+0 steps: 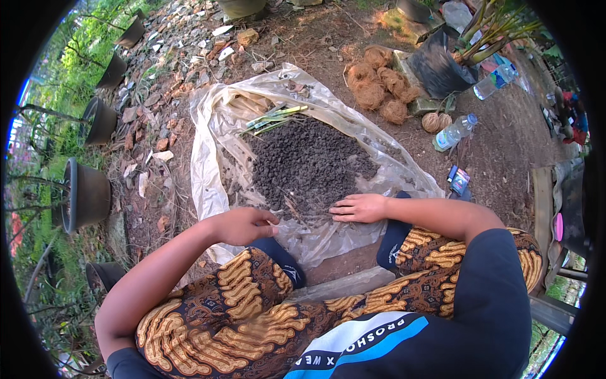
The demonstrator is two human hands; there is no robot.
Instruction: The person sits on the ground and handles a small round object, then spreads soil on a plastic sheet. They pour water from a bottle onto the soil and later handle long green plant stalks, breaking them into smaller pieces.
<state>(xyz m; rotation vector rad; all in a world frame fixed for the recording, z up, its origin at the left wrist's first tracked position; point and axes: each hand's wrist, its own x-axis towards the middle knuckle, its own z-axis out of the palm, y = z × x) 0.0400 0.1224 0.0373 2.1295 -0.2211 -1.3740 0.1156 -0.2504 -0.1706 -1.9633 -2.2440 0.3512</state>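
A mound of dark, crumbly soil point(307, 161) lies on a translucent plastic sheet point(208, 161) spread on the ground before me. My right hand point(362, 208) rests palm down at the near right edge of the soil, fingers stretched to the left, gripping nothing. Over the sheet's near left edge hovers my left hand point(248, 226), its thumb and forefinger a little apart and no object seen between them. Green and yellow cut leaf strips point(277, 117) lie at the soil's far edge.
Coconut-fibre balls point(378, 83) sit at the far right beside a potted plant in a black bag point(440, 59). Nearby are two twine-wrapped balls point(436, 122), a plastic bottle point(454, 132) and another bottle point(495, 80). Pots point(87, 194) and broken stones point(161, 156) line the left.
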